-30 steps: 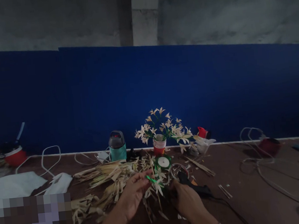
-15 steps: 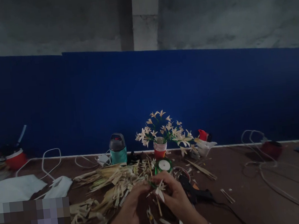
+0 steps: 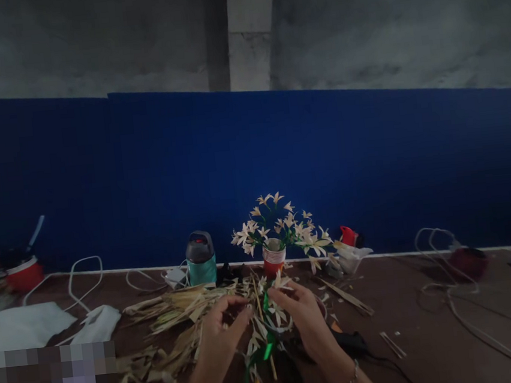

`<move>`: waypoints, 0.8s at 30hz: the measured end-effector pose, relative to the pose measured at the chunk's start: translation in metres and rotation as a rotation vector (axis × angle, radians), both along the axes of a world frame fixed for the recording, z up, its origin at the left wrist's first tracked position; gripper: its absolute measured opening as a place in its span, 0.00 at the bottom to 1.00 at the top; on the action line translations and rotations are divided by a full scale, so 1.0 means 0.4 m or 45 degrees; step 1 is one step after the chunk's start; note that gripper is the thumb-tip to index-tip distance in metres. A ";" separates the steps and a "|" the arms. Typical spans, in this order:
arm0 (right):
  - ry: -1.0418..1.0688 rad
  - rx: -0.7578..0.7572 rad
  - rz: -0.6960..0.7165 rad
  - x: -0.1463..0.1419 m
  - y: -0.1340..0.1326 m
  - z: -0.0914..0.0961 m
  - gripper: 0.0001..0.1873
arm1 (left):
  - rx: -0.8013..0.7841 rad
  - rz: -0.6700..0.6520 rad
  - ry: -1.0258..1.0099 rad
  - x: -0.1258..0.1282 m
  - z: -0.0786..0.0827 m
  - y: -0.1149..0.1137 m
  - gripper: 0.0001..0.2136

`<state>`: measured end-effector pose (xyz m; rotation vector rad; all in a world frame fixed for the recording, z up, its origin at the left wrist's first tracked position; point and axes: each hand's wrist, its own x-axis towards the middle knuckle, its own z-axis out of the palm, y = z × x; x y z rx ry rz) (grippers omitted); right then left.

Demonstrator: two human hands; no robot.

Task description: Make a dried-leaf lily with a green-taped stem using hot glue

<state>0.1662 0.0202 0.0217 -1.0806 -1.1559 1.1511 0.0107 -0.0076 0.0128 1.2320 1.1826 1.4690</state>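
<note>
My left hand is over the husk pile, thumb and fingertips closed together. Whatever they pinch is too small to make out. To its right, my right hand has its thumb and fingers drawn together beside the top of a shiny green ribbon, which it seems to grip. The ribbon hangs down between both hands and curls toward the left. White flower petals show just past the right fingertips. Another pale flower is under the right hand, next to a thin stick.
Dried husks spread to the left. Behind stand a red-and-white cup with white flowers and a teal-and-grey container. A black glue gun with its cord lies at right. White cables loop across the table.
My hands have moved apart and slightly up, the right one toward the cup. The green ribbon now hangs between them, and the flower that was between my fingers has shifted.
</note>
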 end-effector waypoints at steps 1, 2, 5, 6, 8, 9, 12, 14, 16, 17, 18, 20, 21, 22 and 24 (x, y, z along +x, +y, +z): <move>-0.012 0.019 0.074 -0.003 0.000 0.002 0.16 | 0.067 0.025 0.078 -0.002 0.001 0.000 0.07; -0.021 0.050 0.144 -0.008 -0.001 0.002 0.15 | 0.111 0.018 0.142 -0.003 0.001 0.001 0.06; -0.041 0.154 0.287 -0.018 -0.004 -0.002 0.14 | 0.101 -0.087 0.267 -0.005 -0.011 0.008 0.06; -0.043 0.163 0.305 -0.020 -0.005 -0.006 0.14 | 0.074 -0.119 0.282 -0.005 -0.016 0.010 0.07; -0.042 0.150 0.316 -0.021 -0.006 -0.014 0.14 | 0.006 -0.177 0.268 -0.004 -0.024 0.014 0.07; -0.043 0.137 0.316 -0.021 -0.005 -0.017 0.14 | -0.026 -0.200 0.245 -0.003 -0.025 0.015 0.06; -0.059 0.134 0.317 -0.020 -0.006 -0.020 0.12 | -0.157 -0.238 0.168 0.003 -0.021 0.012 0.08; -0.054 0.140 0.316 -0.022 -0.010 -0.013 0.12 | -0.223 -0.272 0.122 0.007 -0.013 0.007 0.10; -0.002 0.081 0.359 -0.023 -0.017 0.001 0.10 | -0.241 -0.337 0.048 0.010 -0.006 0.001 0.12; 0.039 0.028 0.394 -0.024 -0.021 0.008 0.10 | -0.239 -0.366 0.003 0.010 -0.004 -0.001 0.13; 0.079 -0.025 0.428 -0.024 -0.025 0.015 0.10 | -0.234 -0.387 -0.044 0.010 -0.003 -0.003 0.14; 0.144 -0.090 0.473 -0.023 -0.032 0.023 0.11 | -0.223 -0.422 -0.117 0.010 -0.005 -0.006 0.15; 0.169 -0.094 0.476 -0.023 -0.034 0.024 0.11 | -0.213 -0.436 -0.137 0.010 -0.008 -0.006 0.15; 0.190 -0.087 0.472 -0.023 -0.035 0.023 0.11 | -0.198 -0.448 -0.151 0.010 -0.010 -0.007 0.15; 0.214 -0.054 0.468 -0.024 -0.034 0.018 0.11 | -0.183 -0.468 -0.155 0.011 -0.015 -0.006 0.16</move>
